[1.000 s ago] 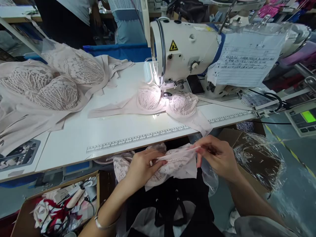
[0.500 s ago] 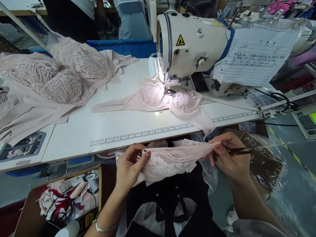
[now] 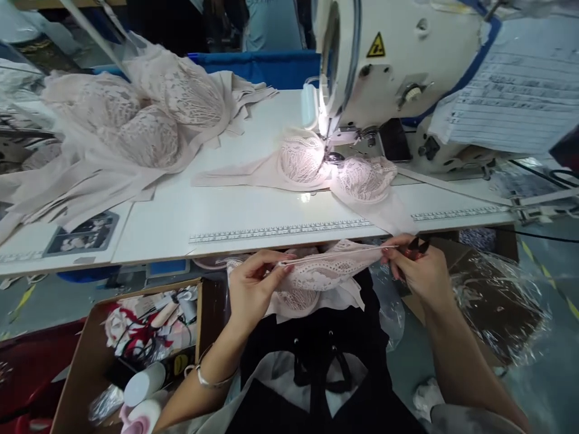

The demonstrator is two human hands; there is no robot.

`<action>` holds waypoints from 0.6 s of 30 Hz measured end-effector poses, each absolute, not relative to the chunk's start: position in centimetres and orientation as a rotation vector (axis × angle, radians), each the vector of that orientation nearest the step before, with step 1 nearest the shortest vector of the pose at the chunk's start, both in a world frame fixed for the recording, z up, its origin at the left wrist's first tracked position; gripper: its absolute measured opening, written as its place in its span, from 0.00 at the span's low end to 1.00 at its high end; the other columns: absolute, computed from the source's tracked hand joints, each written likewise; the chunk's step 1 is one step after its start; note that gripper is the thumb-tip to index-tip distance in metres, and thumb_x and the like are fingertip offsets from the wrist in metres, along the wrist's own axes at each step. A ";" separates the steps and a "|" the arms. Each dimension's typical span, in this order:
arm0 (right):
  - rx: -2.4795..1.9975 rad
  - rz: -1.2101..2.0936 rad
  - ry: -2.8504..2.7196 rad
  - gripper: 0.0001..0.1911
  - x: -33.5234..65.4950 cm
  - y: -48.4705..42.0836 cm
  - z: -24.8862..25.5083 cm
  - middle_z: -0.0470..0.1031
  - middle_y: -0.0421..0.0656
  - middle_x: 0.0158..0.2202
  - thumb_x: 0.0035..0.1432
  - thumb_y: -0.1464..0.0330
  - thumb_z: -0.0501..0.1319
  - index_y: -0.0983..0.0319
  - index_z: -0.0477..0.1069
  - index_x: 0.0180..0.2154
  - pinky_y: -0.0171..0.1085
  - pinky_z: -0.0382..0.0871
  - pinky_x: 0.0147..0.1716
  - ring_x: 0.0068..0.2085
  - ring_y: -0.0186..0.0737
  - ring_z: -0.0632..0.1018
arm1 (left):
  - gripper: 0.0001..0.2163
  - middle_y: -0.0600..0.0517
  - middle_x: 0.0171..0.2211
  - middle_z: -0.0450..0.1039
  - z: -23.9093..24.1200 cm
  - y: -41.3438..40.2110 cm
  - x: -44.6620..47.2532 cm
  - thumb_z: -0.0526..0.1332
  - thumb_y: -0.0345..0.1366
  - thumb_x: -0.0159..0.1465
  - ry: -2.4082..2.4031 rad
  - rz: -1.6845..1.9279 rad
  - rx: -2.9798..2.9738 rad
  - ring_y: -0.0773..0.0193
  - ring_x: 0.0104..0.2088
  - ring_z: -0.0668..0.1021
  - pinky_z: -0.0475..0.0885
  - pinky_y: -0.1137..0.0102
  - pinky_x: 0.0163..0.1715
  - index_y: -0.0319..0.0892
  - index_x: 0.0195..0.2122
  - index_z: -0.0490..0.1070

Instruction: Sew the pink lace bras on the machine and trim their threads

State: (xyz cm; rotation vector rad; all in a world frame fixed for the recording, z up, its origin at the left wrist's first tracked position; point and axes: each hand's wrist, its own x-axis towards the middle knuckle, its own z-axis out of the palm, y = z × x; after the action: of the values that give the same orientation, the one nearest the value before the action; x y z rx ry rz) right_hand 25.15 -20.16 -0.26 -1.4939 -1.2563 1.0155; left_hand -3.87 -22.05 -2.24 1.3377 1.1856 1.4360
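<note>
Both hands gripped one lace bra [image 3: 325, 274] stretched between them; left hand [image 3: 253, 289] pinched its edge; right hand [image 3: 418, 271] pinched its opposite end, also holding small snips [image 3: 418, 246].

hands: 2 [image 3: 253, 288]; sewing machine: 1 [image 3: 398, 72]; cardboard box: 1 [image 3: 76, 367]

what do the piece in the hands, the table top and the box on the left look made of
Piece held by left hand and right hand: pale pink bra, seemingly openwork lace with a smooth matte fabric band; holes show in the pattern. Table top: white, smooth, slightly glossy, probably laminate; lamp glare reflects off it. Box: brown cardboard, by its dull raw edge.
</note>
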 end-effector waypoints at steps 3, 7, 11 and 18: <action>-1.414 1.077 -1.185 0.12 25.0 -20.0 -0.7 0.75 0.39 0.21 0.51 0.59 0.73 0.61 0.76 0.30 0.34 0.59 0.15 0.15 0.30 0.66 | 0.06 0.54 0.36 0.84 -2.8 -21.9 -3.9 0.71 0.28 0.60 1.221 1.440 1.310 0.63 0.39 0.83 0.77 0.72 0.40 0.48 0.35 0.83; -1.397 1.090 -1.109 0.12 24.9 -19.9 -1.1 0.74 0.38 0.20 0.49 0.61 0.74 0.61 0.76 0.28 0.32 0.55 0.14 0.16 0.28 0.64 | 0.05 0.52 0.38 0.82 -3.3 -21.7 -3.9 0.72 0.30 0.58 1.235 1.510 1.344 0.61 0.42 0.82 0.77 0.68 0.45 0.47 0.33 0.83; -1.381 1.157 -1.097 0.12 25.1 -19.8 -1.2 0.72 0.37 0.18 0.47 0.63 0.75 0.61 0.76 0.28 0.32 0.52 0.14 0.15 0.27 0.61 | 0.05 0.52 0.34 0.81 -3.5 -21.6 -3.9 0.73 0.30 0.58 1.261 1.511 1.358 0.61 0.39 0.80 0.75 0.68 0.40 0.47 0.33 0.83; -1.201 1.191 -1.177 0.13 26.8 -19.3 -0.3 0.73 0.39 0.25 0.45 0.61 0.77 0.59 0.76 0.25 0.34 0.49 0.13 0.17 0.30 0.66 | 0.03 0.50 0.32 0.80 -3.3 -21.7 -3.5 0.74 0.35 0.56 1.254 1.461 1.273 0.59 0.38 0.79 0.76 0.64 0.41 0.47 0.30 0.83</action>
State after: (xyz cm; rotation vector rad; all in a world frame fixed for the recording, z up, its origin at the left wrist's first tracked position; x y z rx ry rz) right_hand 26.79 -19.26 -0.32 -1.2014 -1.1775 1.1907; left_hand -3.54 -21.66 -3.26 1.2735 1.2542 1.4610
